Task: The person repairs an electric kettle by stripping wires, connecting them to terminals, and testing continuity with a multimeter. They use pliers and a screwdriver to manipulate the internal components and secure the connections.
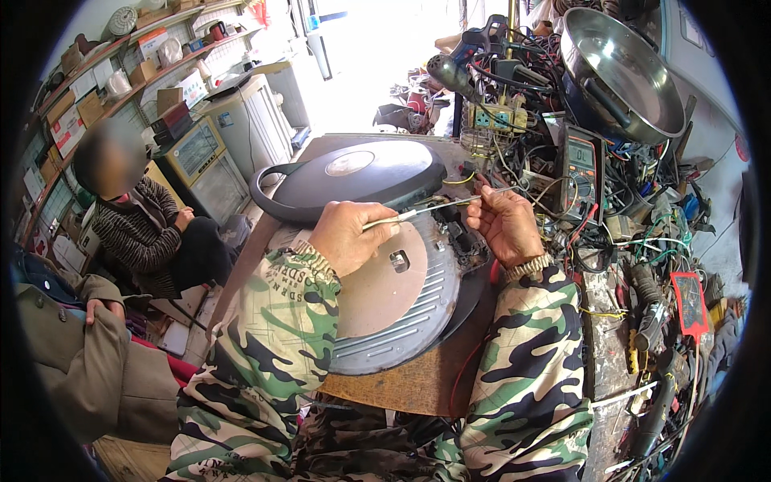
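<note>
Table, brown-topped, carries an opened round appliance between the person's camouflage sleeves, with a heap of cables and tools to its right. Dark oval cover, with a looped handle at its left end, lies at the far side, overlapping the far edge of the appliance's ribbed metal plate; whether the two are joined cannot be told. Beige round panel occupies the middle of the plate and has a small squarish opening near its right edge. Left hand, above the far part of the panel, is closed around the near end of a slim metal tool; right hand, beyond the plate's far-right edge, pinches the tool's far end between thumb and fingertips, and whether it also holds a fine wire cannot be told. Multimeter stands farther right, apart from both hands. Dark component cluster sits exposed at the plate's right edge, just beside the right hand. Slim metal tool spans the gap between the hands. Judged from this arrangement, opening up is done and the interior is accessible; handwork seems unfinished, and the cluster is not yet covered.
</note>
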The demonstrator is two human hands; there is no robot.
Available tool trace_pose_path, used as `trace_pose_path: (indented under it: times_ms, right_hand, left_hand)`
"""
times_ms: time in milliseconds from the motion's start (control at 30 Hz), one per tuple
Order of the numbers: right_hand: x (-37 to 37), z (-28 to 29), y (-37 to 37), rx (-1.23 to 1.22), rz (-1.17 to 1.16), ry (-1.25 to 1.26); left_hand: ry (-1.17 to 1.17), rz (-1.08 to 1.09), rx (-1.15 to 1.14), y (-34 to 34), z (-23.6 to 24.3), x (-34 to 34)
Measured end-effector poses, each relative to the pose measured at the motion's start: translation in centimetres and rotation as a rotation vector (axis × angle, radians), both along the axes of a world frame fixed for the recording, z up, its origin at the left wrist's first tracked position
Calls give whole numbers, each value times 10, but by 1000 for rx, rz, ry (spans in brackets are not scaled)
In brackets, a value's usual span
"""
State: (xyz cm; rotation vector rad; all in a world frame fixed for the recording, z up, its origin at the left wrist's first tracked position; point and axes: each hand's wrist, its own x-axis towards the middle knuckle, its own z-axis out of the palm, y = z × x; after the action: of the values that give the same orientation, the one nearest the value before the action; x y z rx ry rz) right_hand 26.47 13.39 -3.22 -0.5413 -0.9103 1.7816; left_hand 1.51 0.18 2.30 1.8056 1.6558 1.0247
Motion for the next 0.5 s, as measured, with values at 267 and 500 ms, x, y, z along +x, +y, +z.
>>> trace_pose_path:
  times_ms: [267,500]
  right_hand:
    - [3,-11,8,21,35,94]
    - [-3,-5,-4,63,64,70]
  left_hand:
    - [79,-57,98,1,-2,-2]
    - [263,-110,196,6,-7,-8]
